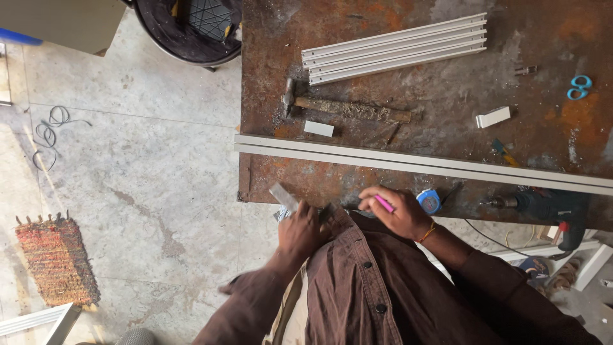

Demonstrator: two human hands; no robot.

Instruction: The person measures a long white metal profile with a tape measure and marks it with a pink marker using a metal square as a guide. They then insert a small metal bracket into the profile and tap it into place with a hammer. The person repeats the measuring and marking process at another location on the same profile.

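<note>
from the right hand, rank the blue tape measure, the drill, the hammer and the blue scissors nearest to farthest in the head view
From the right hand:
1. Blue tape measure, just beside it at the table's near edge.
2. Drill, further along the same edge.
3. Hammer, across the long rail, mid table.
4. Blue scissors, far corner.
Drill and hammer are nearly equal.

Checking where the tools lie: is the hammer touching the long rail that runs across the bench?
Apart. The head view shows bare rusty bench between the hammer and the long rail.

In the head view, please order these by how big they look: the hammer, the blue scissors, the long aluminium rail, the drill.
1. Long aluminium rail
2. Hammer
3. Drill, partly hidden by the table edge, so unsure against the hammer
4. Blue scissors
</note>
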